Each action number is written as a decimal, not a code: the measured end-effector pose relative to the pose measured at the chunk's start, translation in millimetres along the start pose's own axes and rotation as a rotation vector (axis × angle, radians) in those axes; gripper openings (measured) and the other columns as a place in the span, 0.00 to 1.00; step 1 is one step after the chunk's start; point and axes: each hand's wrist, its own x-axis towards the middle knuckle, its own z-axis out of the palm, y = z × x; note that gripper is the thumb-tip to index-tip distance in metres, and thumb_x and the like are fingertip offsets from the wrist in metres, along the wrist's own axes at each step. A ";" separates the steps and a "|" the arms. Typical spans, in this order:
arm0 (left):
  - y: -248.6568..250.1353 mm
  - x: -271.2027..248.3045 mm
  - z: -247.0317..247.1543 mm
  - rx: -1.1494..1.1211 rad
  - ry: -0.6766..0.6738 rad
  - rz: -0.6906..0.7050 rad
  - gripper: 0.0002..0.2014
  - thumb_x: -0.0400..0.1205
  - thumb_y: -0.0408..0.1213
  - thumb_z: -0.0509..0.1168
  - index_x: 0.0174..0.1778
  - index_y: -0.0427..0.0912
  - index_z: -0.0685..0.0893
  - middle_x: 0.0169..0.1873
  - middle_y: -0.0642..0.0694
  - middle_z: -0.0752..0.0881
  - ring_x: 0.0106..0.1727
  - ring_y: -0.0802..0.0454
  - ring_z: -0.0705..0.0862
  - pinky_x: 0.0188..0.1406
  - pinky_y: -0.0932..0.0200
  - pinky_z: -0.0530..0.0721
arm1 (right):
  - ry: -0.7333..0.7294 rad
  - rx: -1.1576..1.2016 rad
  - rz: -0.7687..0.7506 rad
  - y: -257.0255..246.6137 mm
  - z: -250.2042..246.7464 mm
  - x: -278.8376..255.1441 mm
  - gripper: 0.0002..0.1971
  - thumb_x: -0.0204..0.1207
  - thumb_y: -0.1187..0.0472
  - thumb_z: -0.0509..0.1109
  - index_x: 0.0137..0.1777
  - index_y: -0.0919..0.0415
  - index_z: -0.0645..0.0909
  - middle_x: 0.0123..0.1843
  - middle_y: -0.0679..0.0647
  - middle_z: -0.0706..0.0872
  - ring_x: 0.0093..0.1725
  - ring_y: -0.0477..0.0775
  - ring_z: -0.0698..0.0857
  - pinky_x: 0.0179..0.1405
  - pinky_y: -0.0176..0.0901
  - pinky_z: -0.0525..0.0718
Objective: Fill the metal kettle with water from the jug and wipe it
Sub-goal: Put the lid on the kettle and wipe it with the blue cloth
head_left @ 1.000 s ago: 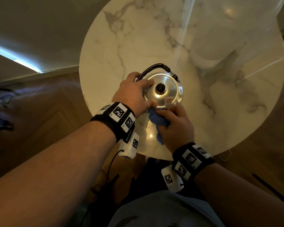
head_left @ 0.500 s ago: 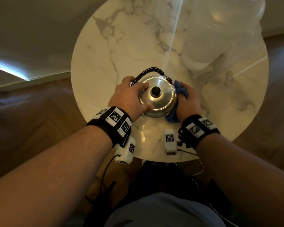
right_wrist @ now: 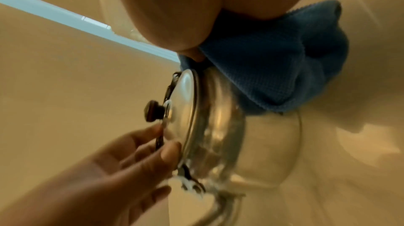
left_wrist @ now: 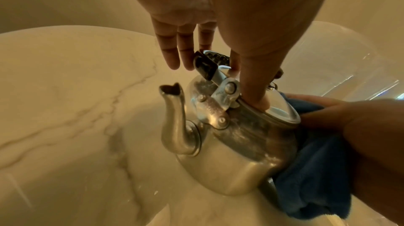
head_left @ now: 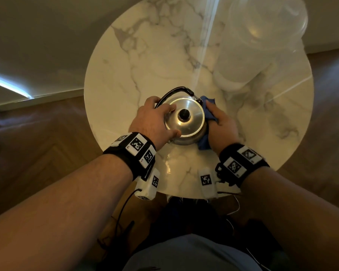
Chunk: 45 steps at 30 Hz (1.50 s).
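Observation:
The metal kettle (head_left: 192, 125) stands upright on the round marble table (head_left: 145, 55), lid on, black handle folded to the far side. Its spout (left_wrist: 174, 117) points left. My left hand (head_left: 164, 122) rests on top: the thumb presses the lid, and the fingers (left_wrist: 174, 53) reach straight out past the handle. My right hand (head_left: 217, 122) grips a bunched blue cloth (head_left: 208, 106) and presses it against the kettle's right side (right_wrist: 218, 126). The cloth (left_wrist: 310, 178) hangs down to the table. The clear jug (head_left: 262, 45) stands at the far right.
A wet, shiny patch (head_left: 176, 163) lies on the marble between the kettle and the near edge. Wooden floor (head_left: 47, 143) surrounds the table. Cables hang from both wrist cameras below the table's near edge.
My right hand has slid the blue cloth from the kettle's near side round to its right side and towards the far side. The left hand has stayed on the lid.

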 end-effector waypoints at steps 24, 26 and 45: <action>-0.4 -0.7 1.8 -0.006 0.020 0.034 0.38 0.62 0.57 0.78 0.68 0.63 0.71 0.73 0.52 0.65 0.70 0.44 0.73 0.64 0.46 0.82 | -0.221 -0.718 -0.288 -12.3 5.0 -62.3 0.43 0.66 0.73 0.76 0.84 0.57 0.72 0.88 0.50 0.65 0.83 0.59 0.72 0.77 0.49 0.74; 2.1 0.7 -1.8 -0.073 0.018 0.046 0.42 0.58 0.59 0.75 0.69 0.62 0.68 0.69 0.52 0.71 0.67 0.44 0.76 0.64 0.46 0.82 | -0.268 -0.756 -0.289 -12.7 -1.6 -70.4 0.41 0.67 0.74 0.75 0.82 0.53 0.73 0.87 0.44 0.65 0.82 0.54 0.73 0.77 0.49 0.76; 76.9 10.8 -62.0 -0.019 -0.103 -0.076 0.15 0.71 0.43 0.71 0.54 0.52 0.85 0.45 0.52 0.88 0.45 0.51 0.87 0.48 0.51 0.89 | -0.330 -0.299 -0.094 -36.7 -120.4 -4.8 0.23 0.85 0.72 0.61 0.65 0.43 0.86 0.58 0.36 0.88 0.54 0.27 0.85 0.65 0.35 0.83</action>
